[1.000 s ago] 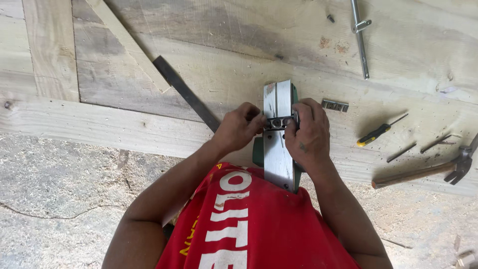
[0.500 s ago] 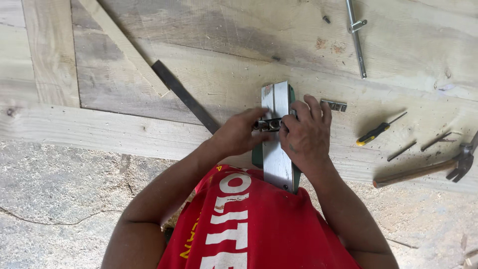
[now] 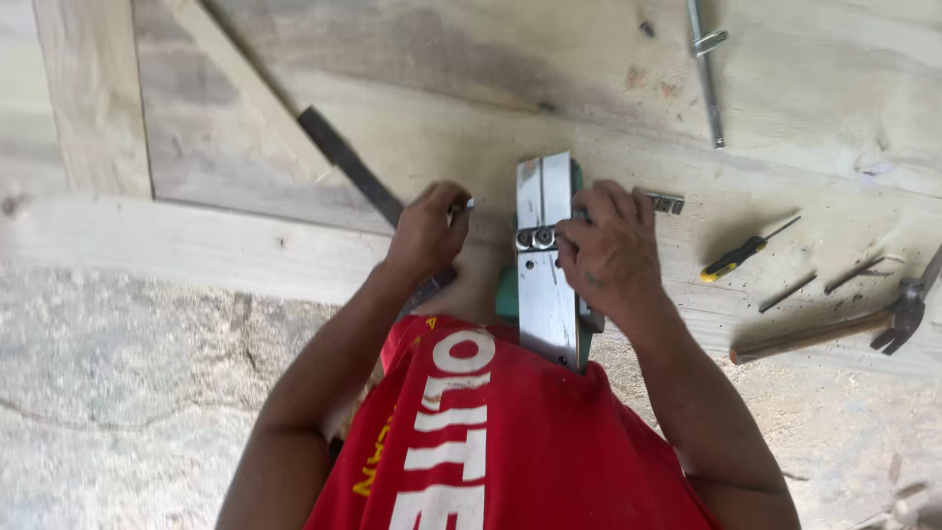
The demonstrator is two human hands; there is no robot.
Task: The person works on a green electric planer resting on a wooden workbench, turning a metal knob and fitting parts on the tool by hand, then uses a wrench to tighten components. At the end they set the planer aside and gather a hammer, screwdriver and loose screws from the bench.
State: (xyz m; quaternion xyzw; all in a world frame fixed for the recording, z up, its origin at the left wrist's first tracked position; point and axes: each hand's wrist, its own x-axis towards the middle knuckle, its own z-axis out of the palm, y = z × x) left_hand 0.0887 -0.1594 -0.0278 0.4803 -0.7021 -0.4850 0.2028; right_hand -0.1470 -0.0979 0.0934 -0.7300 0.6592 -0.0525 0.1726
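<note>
An upturned electric planer [image 3: 543,285], with a shiny metal sole and a green body, lies on the wooden boards just in front of my red shirt. My right hand [image 3: 610,253] grips its right side, fingers curled over the edge beside two small bolts [image 3: 536,238]. My left hand [image 3: 428,234] is a short way left of the planer, fingers closed around a small metal tool whose tip [image 3: 465,205] just shows. A dark flat metal bar [image 3: 351,169] runs diagonally behind my left hand.
To the right lie a small metal blade piece [image 3: 666,203], a yellow-and-black screwdriver [image 3: 738,256], two thin metal pins [image 3: 788,292], and a wooden-handled claw hammer [image 3: 834,329]. A long metal rod [image 3: 706,77] lies at the top. Rough concrete floor [image 3: 128,393] is at the left.
My left hand has drawn away leftward from the planer's bolts, its fingers still closed. My right hand has stayed on the planer, which has barely moved.
</note>
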